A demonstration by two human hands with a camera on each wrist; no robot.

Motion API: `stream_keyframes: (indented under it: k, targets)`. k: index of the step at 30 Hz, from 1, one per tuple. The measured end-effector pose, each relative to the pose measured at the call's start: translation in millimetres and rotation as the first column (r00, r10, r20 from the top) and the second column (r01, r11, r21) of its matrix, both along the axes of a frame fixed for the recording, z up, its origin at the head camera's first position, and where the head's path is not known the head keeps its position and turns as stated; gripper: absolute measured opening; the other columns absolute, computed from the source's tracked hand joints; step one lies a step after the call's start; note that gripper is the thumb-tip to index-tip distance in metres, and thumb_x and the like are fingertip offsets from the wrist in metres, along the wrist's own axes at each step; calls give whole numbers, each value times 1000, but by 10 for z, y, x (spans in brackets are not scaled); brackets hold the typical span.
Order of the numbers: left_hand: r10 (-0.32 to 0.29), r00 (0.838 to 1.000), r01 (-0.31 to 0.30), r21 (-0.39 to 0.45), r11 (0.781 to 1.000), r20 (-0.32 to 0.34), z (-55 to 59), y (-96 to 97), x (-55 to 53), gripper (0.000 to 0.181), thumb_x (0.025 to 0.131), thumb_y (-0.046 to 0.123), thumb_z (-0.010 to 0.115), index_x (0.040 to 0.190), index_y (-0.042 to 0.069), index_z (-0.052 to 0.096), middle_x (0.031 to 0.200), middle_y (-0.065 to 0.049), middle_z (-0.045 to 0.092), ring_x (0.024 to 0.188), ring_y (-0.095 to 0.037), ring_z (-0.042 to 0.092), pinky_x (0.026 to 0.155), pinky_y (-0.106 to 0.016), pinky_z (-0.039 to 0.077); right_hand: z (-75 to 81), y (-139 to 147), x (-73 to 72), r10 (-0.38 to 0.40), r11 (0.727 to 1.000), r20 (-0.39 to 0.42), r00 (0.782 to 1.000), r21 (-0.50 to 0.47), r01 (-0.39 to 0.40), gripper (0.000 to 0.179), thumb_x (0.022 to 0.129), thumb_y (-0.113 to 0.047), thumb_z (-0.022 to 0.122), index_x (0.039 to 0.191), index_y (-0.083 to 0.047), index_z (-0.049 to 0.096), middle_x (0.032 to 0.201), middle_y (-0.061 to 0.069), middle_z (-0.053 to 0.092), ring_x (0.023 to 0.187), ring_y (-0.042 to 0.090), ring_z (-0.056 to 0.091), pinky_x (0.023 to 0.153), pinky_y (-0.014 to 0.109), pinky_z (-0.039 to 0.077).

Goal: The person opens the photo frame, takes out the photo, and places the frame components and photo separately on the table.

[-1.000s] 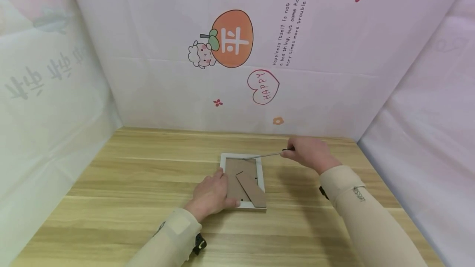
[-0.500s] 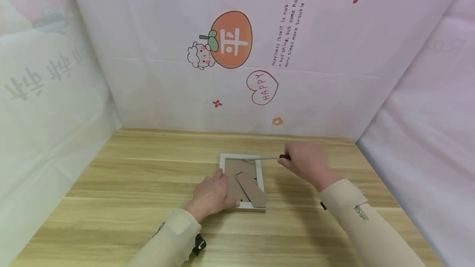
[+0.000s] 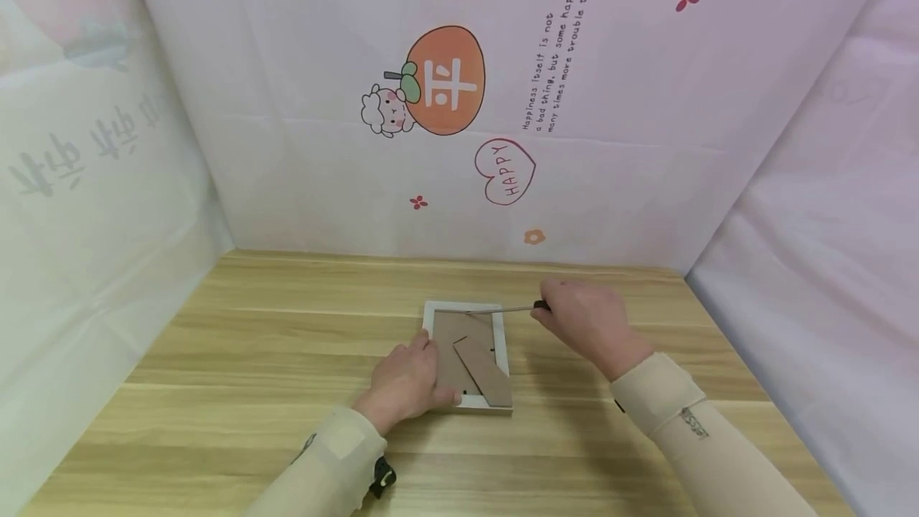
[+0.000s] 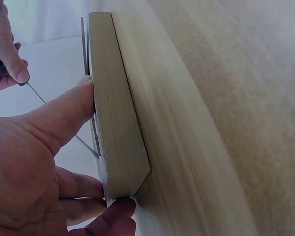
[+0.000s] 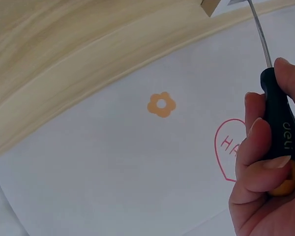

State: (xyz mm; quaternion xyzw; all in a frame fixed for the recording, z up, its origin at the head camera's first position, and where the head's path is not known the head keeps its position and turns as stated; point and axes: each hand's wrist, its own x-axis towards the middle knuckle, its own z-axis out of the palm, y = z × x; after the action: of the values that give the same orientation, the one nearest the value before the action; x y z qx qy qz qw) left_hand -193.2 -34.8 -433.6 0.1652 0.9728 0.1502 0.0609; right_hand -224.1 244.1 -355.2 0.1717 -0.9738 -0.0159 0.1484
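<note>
White rectangular frame (image 3: pixel 470 351) pinched by left hand (image 3: pixel 404 385); right hand (image 3: pixel 589 322) grips metal-shafted screwdriver (image 5: pixel 278 113).

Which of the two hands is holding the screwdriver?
The right hand: it grips the dark-handled screwdriver. The left hand has no tool; it holds the picture frame by its edges instead.

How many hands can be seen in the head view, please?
2: the left hand, holding the picture frame at its left side, and the right hand, gripping the screwdriver to the frame's right.
</note>
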Motion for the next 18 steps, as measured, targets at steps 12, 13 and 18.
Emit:
stream_keyframes:
  k: [12,13,18]
  targets:
    - [7,1000,-7,18,1000,8,-3,-19,-5,93,82,58,83,143,-6,55,159,-22,44,120,-45,63,85,-53,60,176,-88,-224,21,995,-25,999,99,-19,42,90,-39,82,68,-17,53,57,-5,47,53,13,43,43,29,32]
    - [7,1000,-8,17,1000,8,-3,-20,-7,93,82,58,83,144,-6,55,159,-22,44,120,-45,63,86,-53,60,198,-83,-249,15,995,2,1000,99,-16,41,90,-39,82,69,-17,54,58,-5,49,54,13,44,44,30,34]
    - [8,1000,-9,19,1000,8,-1,-27,-7,93,81,58,84,144,-5,55,159,-22,45,120,-46,63,85,-53,60,308,-60,-376,-26,994,135,990,106,12,29,93,-41,78,79,-18,67,65,-8,59,59,13,54,49,33,43]
